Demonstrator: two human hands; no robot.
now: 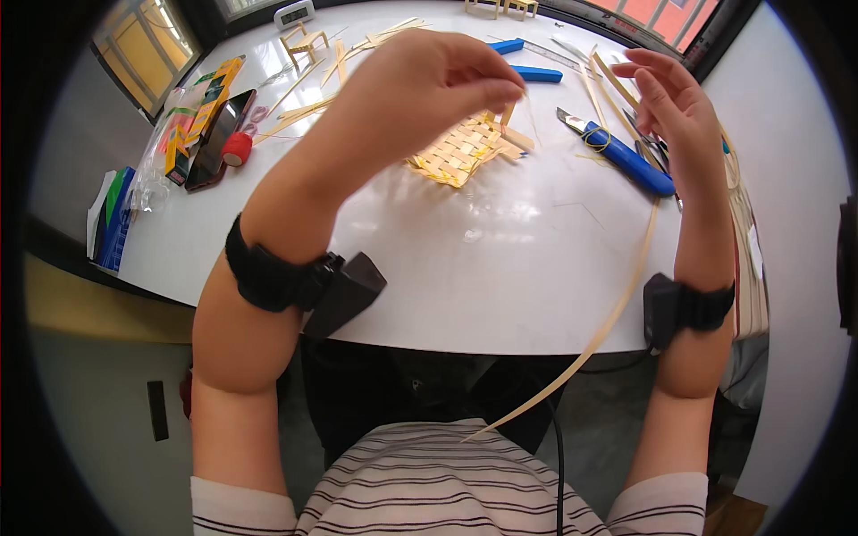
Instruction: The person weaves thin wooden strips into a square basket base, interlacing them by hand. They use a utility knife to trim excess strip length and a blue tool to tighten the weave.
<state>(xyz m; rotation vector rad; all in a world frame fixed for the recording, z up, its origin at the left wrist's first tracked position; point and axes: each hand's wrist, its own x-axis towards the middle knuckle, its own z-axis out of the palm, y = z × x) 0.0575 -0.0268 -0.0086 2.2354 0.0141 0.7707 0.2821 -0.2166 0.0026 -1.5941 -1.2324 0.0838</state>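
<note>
My left hand [469, 76] is raised above the table with thumb and forefinger pinched together. A very thin pale strand [534, 116] hangs from its fingertips. Below it lies a small woven mat of pale strips [458, 154], with short wooden sticks at its far right side. My right hand [672, 96] is held up at the right, its fingers curved and apart, with nothing visible between them. Close by are a loose pale strip [615, 85] and a blue-handled knife [630, 165] with a thin strand looped round it.
At the far left stands a miniature chair [304, 42] among loose strips. Blue-handled tools [536, 74] and a ruler [552, 55] lie at the back. A phone [219, 138] and a red spool [237, 149] are left. One long strip [617, 313] hangs over the front edge.
</note>
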